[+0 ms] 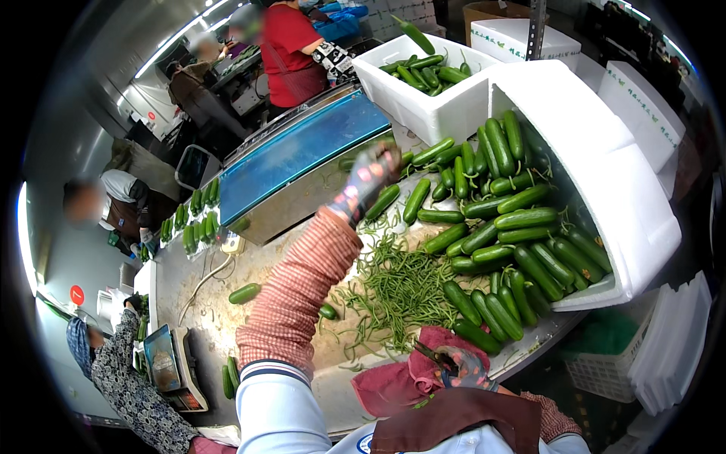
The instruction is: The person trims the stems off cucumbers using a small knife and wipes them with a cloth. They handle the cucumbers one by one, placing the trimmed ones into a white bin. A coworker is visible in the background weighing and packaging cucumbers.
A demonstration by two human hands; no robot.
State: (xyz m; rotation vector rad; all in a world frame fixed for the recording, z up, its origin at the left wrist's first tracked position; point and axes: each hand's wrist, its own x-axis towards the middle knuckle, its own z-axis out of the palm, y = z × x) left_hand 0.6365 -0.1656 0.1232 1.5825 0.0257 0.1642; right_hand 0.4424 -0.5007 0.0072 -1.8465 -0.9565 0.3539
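Observation:
My left hand (375, 170), in a patterned glove, reaches across the table and is blurred. Its fingers lie beside the cucumbers (434, 151) at the far edge of the pile; whether it grips one is hidden. Near my body, my right hand (466, 368) wears a similar glove and holds what look like small scissors (426, 350), blades pointing up and left. Beneath it lies a crumpled red cloth (385, 389). Cut green stems (397, 284) form a heap between my hands. Cucumbers (524, 218) spill from a white foam box (641, 227) tipped on its side.
An upright foam box (425, 113) holds more cucumbers. A blue-topped steel machine (300, 153) stands left of my reaching hand. A loose cucumber (245, 293), a cable (195, 289) and a weighing scale (176, 369) are on the left. Several people work beyond the table.

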